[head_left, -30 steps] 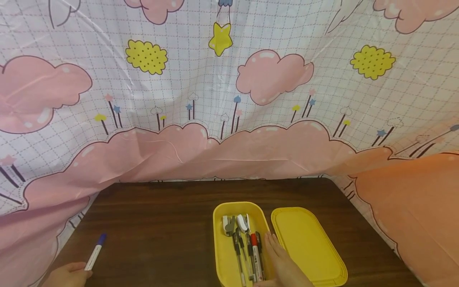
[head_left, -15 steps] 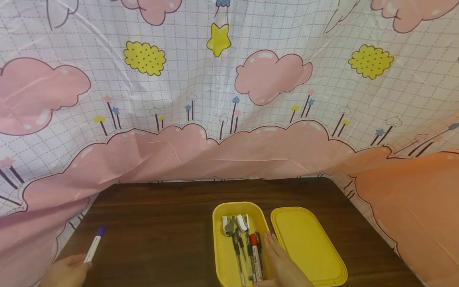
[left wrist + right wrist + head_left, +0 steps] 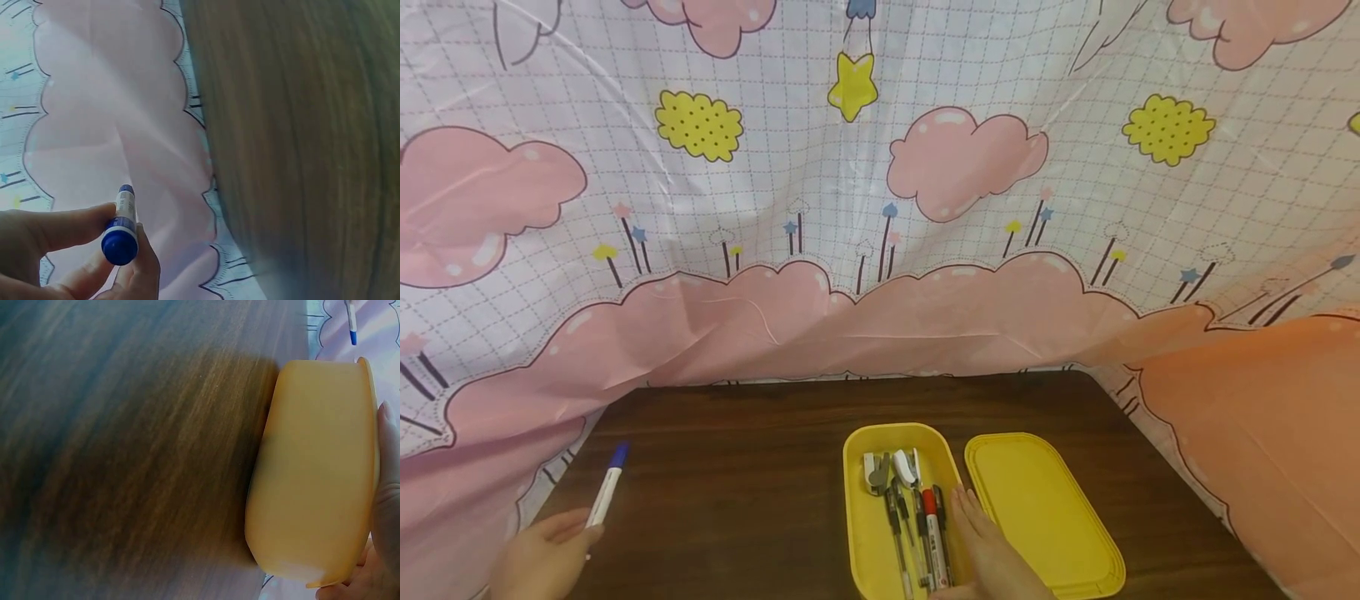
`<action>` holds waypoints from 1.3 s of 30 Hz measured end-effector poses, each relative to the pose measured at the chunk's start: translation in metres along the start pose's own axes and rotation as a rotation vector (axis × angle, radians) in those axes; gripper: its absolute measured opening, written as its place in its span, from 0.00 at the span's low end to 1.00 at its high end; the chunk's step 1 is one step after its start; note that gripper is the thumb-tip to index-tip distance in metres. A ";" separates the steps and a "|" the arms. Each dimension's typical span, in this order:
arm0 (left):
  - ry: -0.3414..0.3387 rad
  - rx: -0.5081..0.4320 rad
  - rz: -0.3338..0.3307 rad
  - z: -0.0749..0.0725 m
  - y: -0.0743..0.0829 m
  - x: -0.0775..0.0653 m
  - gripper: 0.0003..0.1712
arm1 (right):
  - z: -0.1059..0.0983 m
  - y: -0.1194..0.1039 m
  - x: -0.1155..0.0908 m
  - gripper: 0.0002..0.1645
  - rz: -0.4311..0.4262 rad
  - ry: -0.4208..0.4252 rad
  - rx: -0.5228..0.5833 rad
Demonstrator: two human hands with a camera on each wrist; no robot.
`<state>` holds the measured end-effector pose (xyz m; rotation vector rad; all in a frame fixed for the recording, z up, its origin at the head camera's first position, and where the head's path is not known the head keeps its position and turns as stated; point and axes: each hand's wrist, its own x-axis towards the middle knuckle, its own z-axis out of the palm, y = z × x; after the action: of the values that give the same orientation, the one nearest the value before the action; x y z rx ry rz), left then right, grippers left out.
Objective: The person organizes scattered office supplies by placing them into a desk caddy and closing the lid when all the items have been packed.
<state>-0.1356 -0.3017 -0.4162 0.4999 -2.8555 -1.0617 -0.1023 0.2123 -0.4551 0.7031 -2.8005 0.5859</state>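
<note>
In the head view my left hand [image 3: 544, 552] pinches a white marker with a blue cap [image 3: 607, 492], cap end pointing up and away, above the table's left side. The left wrist view shows the marker [image 3: 120, 244] cap-on between thumb and fingers. My right hand [image 3: 996, 554] rests along the right rim of a yellow box [image 3: 848, 508], fingers straight. Inside the box lie a red-capped marker [image 3: 935, 533], several black-capped pens [image 3: 898, 533], a small grey-and-white stapler-like item [image 3: 876, 473] and a similar white one [image 3: 906, 468]. The right wrist view shows the box's outer wall [image 3: 315, 475].
A yellow lid [image 3: 1041, 508] lies flat just right of the box. The dark wooden table [image 3: 730, 483] stretches left of it. A cloud-patterned cloth [image 3: 820, 325] hangs behind the table and along its sides.
My left hand has risen and moved slightly forward, carrying the blue-capped marker. The right hand and the box stay where they were.
</note>
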 end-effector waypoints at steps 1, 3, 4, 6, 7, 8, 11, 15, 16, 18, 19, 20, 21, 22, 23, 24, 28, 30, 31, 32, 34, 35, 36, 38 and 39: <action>-0.006 0.003 0.004 -0.001 0.002 -0.001 0.32 | 0.000 0.000 0.000 0.70 -0.003 0.001 -0.002; -0.020 -0.007 0.005 -0.002 0.005 -0.003 0.34 | 0.000 0.000 0.000 0.70 0.002 -0.002 -0.006; -0.025 -0.015 0.002 -0.003 0.008 -0.003 0.35 | 0.000 -0.001 0.000 0.70 0.002 -0.001 -0.008; -0.032 -0.043 -0.007 -0.003 0.012 -0.004 0.37 | 0.000 -0.001 -0.001 0.70 0.006 0.000 -0.012; -0.035 -0.058 -0.010 -0.003 0.014 -0.005 0.37 | 0.000 -0.001 -0.001 0.70 0.008 0.000 -0.009; -0.038 -0.075 -0.010 -0.003 0.016 -0.006 0.38 | 0.000 -0.001 -0.001 0.70 0.011 -0.003 -0.009; -0.026 -0.128 -0.016 0.000 0.024 -0.009 0.38 | 0.001 -0.001 -0.001 0.70 0.004 0.000 -0.016; -0.018 -0.218 -0.039 0.004 0.035 -0.013 0.37 | 0.002 0.001 -0.001 0.70 -0.026 0.018 -0.042; -0.011 -0.247 -0.051 0.006 0.038 -0.015 0.36 | 0.002 0.001 -0.001 0.70 -0.032 0.023 -0.046; -0.021 -0.284 -0.065 0.007 0.045 -0.018 0.35 | 0.003 0.001 -0.001 0.71 -0.040 0.034 -0.063; -0.022 -0.294 -0.072 0.008 0.048 -0.020 0.35 | 0.004 0.002 -0.001 0.71 -0.045 0.042 -0.072; -0.024 -0.308 -0.067 0.009 0.052 -0.022 0.34 | 0.005 0.002 -0.001 0.71 -0.049 0.049 -0.080; -0.028 -0.316 -0.065 0.010 0.055 -0.023 0.34 | 0.005 0.002 -0.001 0.72 -0.049 0.050 -0.080; -0.056 -0.331 -0.059 0.010 0.058 -0.023 0.35 | 0.006 0.003 -0.001 0.72 -0.053 0.057 -0.085; -0.084 -0.343 -0.051 0.010 0.060 -0.024 0.36 | 0.006 0.003 -0.001 0.72 -0.056 0.061 -0.091; -0.101 -0.353 -0.037 0.010 0.062 -0.024 0.37 | 0.006 0.002 -0.001 0.72 -0.053 0.058 -0.088; -0.153 -0.409 -0.001 0.012 0.072 -0.024 0.40 | 0.003 0.001 0.000 0.72 -0.022 0.031 -0.053; -0.152 -0.415 0.016 0.014 0.078 -0.026 0.39 | 0.002 0.000 0.000 0.73 0.002 0.014 -0.026; -0.163 -0.421 0.022 0.015 0.081 -0.026 0.38 | 0.002 0.000 0.000 0.73 0.004 0.012 -0.024; -0.185 -0.427 0.031 0.016 0.084 -0.027 0.38 | 0.002 0.000 0.000 0.73 0.006 0.011 -0.022; -0.223 -0.445 0.044 0.020 0.090 -0.028 0.36 | 0.002 0.000 0.000 0.73 0.001 0.016 -0.026; -0.238 -0.455 0.052 0.023 0.093 -0.029 0.36 | 0.002 0.000 0.000 0.73 -0.007 0.020 -0.034; -0.254 -0.466 0.057 0.025 0.096 -0.030 0.35 | 0.002 0.000 0.000 0.72 -0.012 0.024 -0.036; -0.275 -0.497 0.065 0.031 0.102 -0.032 0.34 | 0.003 0.000 0.000 0.72 -0.021 0.029 -0.045; -0.274 -0.505 0.069 0.034 0.104 -0.033 0.33 | 0.003 0.000 0.000 0.72 -0.024 0.031 -0.045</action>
<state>-0.1392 -0.1960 -0.3730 0.2281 -2.6227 -1.8811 -0.1028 0.2113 -0.4575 0.7120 -2.7636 0.5232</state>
